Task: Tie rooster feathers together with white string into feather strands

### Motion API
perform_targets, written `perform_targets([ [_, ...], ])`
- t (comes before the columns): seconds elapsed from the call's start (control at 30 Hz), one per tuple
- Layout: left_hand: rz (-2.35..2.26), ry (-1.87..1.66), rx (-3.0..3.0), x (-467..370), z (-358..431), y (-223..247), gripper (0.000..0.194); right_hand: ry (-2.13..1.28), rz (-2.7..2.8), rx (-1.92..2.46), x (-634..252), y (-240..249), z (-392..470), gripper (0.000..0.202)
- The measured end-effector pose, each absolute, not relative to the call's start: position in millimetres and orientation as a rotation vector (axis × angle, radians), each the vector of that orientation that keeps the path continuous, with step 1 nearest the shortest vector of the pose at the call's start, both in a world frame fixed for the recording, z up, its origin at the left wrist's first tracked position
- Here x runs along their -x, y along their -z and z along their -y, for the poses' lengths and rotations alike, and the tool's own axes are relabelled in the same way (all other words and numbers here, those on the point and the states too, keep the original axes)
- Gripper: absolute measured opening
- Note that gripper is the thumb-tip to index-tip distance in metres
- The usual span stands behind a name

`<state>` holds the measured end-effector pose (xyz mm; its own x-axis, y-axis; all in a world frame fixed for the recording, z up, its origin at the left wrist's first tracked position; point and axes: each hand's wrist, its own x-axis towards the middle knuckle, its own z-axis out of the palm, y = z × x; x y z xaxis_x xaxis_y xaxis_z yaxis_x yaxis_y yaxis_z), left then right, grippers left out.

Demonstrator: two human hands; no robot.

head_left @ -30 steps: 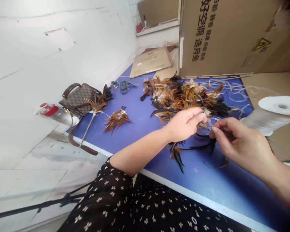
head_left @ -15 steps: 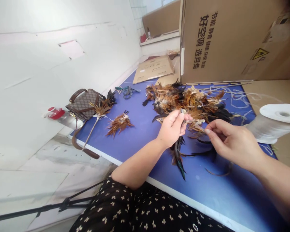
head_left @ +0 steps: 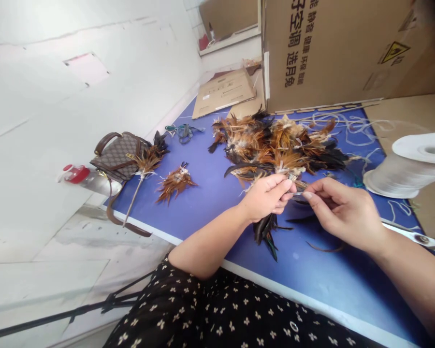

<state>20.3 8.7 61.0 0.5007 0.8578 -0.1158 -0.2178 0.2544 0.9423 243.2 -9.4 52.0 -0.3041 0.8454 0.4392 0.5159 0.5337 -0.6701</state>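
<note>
My left hand (head_left: 266,198) is closed around the quill ends of a bunch of dark feathers (head_left: 266,234), whose glossy black-green tips hang below the fist. My right hand (head_left: 342,210) is close on its right side, thumb and forefinger pinched on a thin pale string (head_left: 297,194). That string runs taut across the short gap to the left fist. Just beyond both hands lies a heap of brown and black feather bunches (head_left: 246,137). A single brown feather (head_left: 324,249) rests on the table below my right hand.
A white spool (head_left: 395,176) stands at the right, with scissors (head_left: 420,239) partly behind my forearm. To the left are a small feather bunch (head_left: 177,183), a feather duster on a stick (head_left: 134,198), a handbag (head_left: 118,157) and a red-capped bottle (head_left: 90,180). A large carton (head_left: 333,58) rises behind.
My left hand has moved right with the feather bunch, so the gap between my hands is shorter. The camera view has shifted slightly, and scissors now show by my right forearm.
</note>
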Motion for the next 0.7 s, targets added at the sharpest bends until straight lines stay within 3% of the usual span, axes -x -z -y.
perform_targets([
  [0.27,-0.964,-0.795,-1.383,-15,-15,-47,0.035,-0.444,2.128,0.923,-255,-56,5,0.019],
  [0.5,-0.894,-0.548,-1.819,-16,-7,-53,0.026,-0.664,2.105,0.804,-260,-66,6,0.022],
  [0.7,-0.645,-0.42,-1.847,-25,8,-60,0.022,-1.121,1.954,1.01,-259,-65,5,0.043],
])
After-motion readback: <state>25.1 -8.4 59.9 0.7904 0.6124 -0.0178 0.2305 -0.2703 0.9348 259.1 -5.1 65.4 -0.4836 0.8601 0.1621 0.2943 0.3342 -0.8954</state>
